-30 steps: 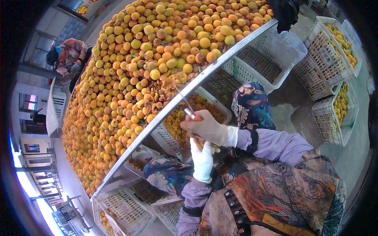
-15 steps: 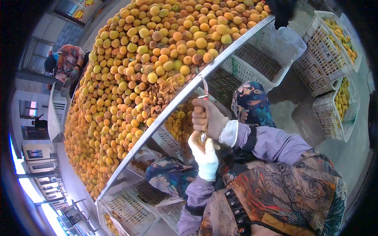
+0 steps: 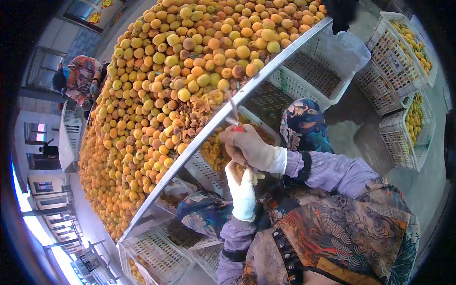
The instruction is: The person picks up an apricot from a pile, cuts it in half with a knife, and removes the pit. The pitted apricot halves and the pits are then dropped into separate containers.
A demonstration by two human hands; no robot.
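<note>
My right hand [image 3: 249,148], in a pale glove, is closed around a small knife [image 3: 237,127]. Its red handle shows above the fist, and its thin blade points up toward the table rim, blurred. Just below, touching or almost touching it, my left hand [image 3: 242,187] in a white glove has its fingers curled together. Whatever lies between those fingers is hidden. Beyond both hands rises a big heap of apricots [image 3: 156,99], with squashed, torn fruit [image 3: 206,104] close to the rim. Beneath the hands, a crate [image 3: 202,171] holds orange fruit pieces.
A metal table rim [image 3: 190,151] runs diagonally in front of me. White plastic crates stand beneath it, including a crate at lower left [image 3: 154,254] and one at upper right [image 3: 339,90]. Stacked crates of fruit [image 3: 396,61] are at far right. Another person [image 3: 83,78] bends at the heap's far left.
The knife has tipped left, and my right hand has turned and dropped slightly. My left hand has moved a little down and left. The other person has shifted slightly.
</note>
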